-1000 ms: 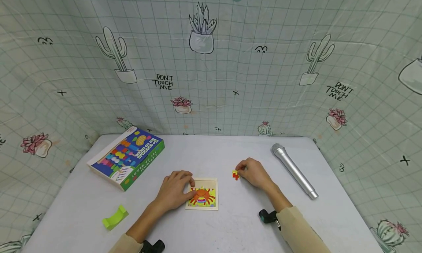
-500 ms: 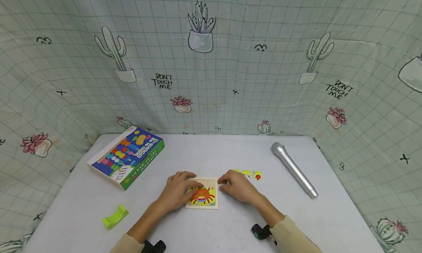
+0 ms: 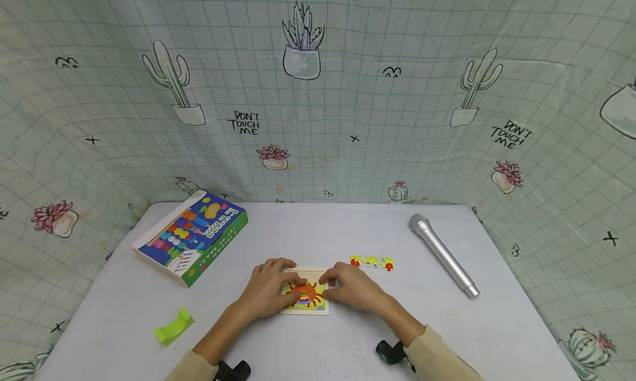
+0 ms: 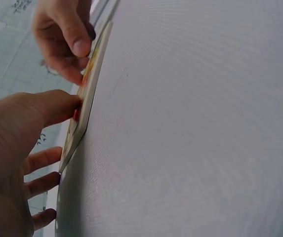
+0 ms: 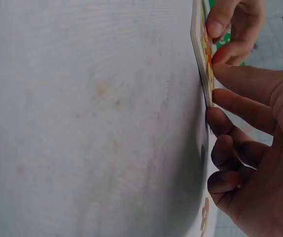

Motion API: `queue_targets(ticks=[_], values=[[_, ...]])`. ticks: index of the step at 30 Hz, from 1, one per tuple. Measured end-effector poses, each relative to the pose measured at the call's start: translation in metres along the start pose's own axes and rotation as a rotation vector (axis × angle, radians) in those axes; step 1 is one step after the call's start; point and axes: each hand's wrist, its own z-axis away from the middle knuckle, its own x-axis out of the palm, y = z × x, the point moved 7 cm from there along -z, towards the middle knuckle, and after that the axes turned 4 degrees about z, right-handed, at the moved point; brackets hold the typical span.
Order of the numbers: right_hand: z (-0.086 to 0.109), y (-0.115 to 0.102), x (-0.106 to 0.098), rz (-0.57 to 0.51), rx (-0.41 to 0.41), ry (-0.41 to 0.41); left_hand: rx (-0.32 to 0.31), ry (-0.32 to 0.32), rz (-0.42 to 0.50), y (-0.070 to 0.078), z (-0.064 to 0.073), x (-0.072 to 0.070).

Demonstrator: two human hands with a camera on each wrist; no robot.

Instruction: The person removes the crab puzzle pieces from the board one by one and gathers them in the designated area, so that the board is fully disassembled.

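A small square wooden puzzle [image 3: 305,310] with an orange crab picture lies on the white table in the head view. My left hand [image 3: 269,288] rests on its left side; in the left wrist view the thumb [image 4: 62,106] touches the top face. From the right, my right hand [image 3: 354,287] reaches over the border, with thumb and forefinger touching the picture's right side. In the right wrist view its other fingers bend loosely beside the board. Beyond the right hand lies a short row of loose yellow and red puzzle pieces [image 3: 371,262].
A blue and green box [image 3: 194,234] lies at the back left. Nearer on that side is a lime-green curved block [image 3: 174,327]. A silver microphone [image 3: 444,257] lies slantwise on the right. A patterned cloth [image 3: 318,149] rises behind the table.
My right hand has left the loose pieces and come left and nearer, onto the puzzle's right side. The row of pieces now shows fully. The left hand has shifted slightly inward over the picture.
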Motion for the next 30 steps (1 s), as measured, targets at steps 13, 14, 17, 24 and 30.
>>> queue_targets(ticks=[13,14,17,24,30], values=[[-0.0046,-0.0002,0.0028,-0.005,-0.002,-0.001,0.005,0.010,-0.004,0.0020,-0.0017,-0.0012],[-0.0049,-0.0005,0.0033,0.000,-0.002,-0.002,0.004,0.009,-0.009,0.0021,-0.0018,-0.0012],[-0.0052,-0.0018,0.0043,0.021,-0.006,-0.006,0.003,0.009,-0.017,0.0022,-0.0020,-0.0009],[-0.0054,-0.0044,0.0041,0.026,-0.014,-0.016,-0.007,0.006,-0.016,0.0025,-0.0027,-0.0005],[-0.0061,-0.0042,0.0047,0.012,-0.012,-0.025,-0.013,0.000,-0.020,0.0039,-0.0036,-0.0005]])
